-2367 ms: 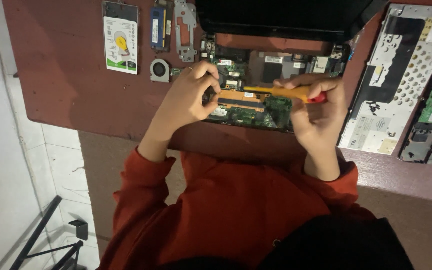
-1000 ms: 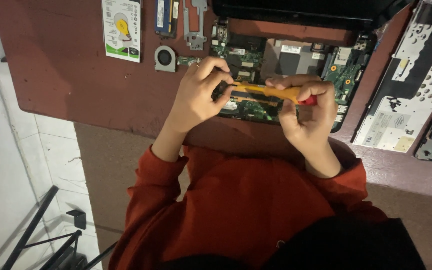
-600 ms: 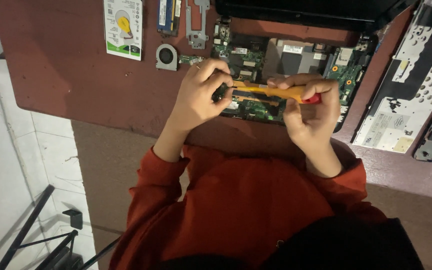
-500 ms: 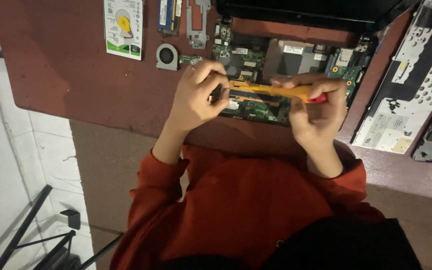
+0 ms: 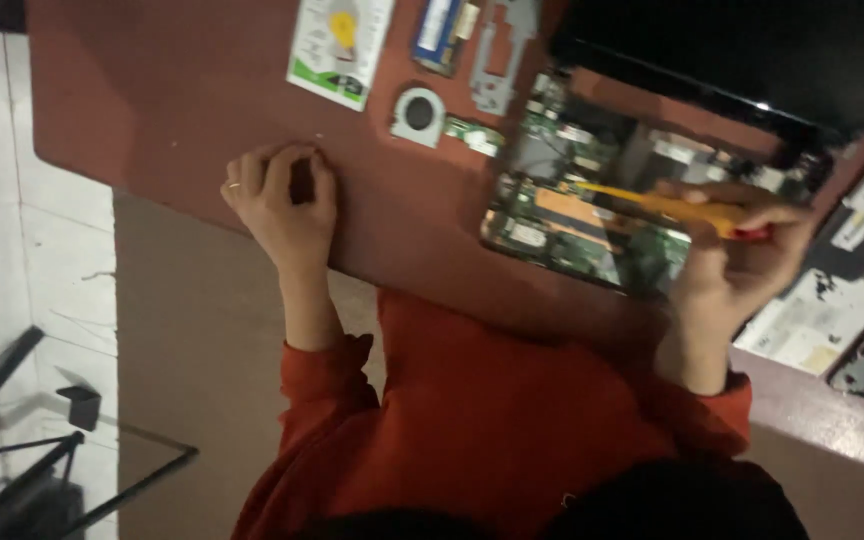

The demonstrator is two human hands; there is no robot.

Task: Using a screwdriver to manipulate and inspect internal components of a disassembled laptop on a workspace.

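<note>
**Opened laptop on reddish-brown table: hands, tool, loose parts**

Table: one, reddish-brown. Its near edge runs from the left of the frame down toward lower right; its left edge stands just inside the frame's left side, with pale floor tiles beyond. The widest bare stretch lies at upper left, between that left edge and the loose parts.

Left hand: one, at centre left, resting on the table just inside the near edge, well apart from the laptop. Fingers curled loosely inward; whether anything lies under them cannot be told. A ring shows on one finger.

Right hand: one, at centre right, over the near right part of the laptop base. Fingers pressed around the handle of one orange screwdriver, red at its butt end, the shaft pointing toward frame left across the circuit board.

Laptop base: one, cover off, green board exposed; its near edge sits close to the table's near edge, leaving little room there. Dark lid at upper right.

Loose parts, upper centre, in a row:
- one hard drive, white label with green and yellow
- one memory module
- one grey metal bracket
- one round cooling fan, nearest the laptop's left edge

Keyboard panel: one, pale, at right edge, just beside the right hand.

Red sleeves: two, lower centre.
</note>
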